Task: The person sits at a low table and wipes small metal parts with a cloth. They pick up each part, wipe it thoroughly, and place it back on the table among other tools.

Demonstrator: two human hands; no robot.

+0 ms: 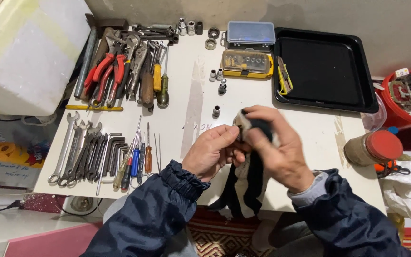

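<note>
Over the front edge of the white table (196, 95), my two hands meet. My right hand (279, 145) grips a black and white cloth (250, 181) that hangs down past the table edge. My left hand (212, 151) pinches something small against the cloth; the cloth and my fingers hide what it is. A loose metal socket (216, 111) stands on the table just beyond my hands.
Pliers and screwdrivers (129, 66) lie at the back left, wrenches and hex keys (91, 152) at the front left. Two small parts boxes (248, 47) and a black tray (324, 69) sit at the back. A red-lidded jar (374, 148) stands at the right edge, a red bucket (405, 102) beyond.
</note>
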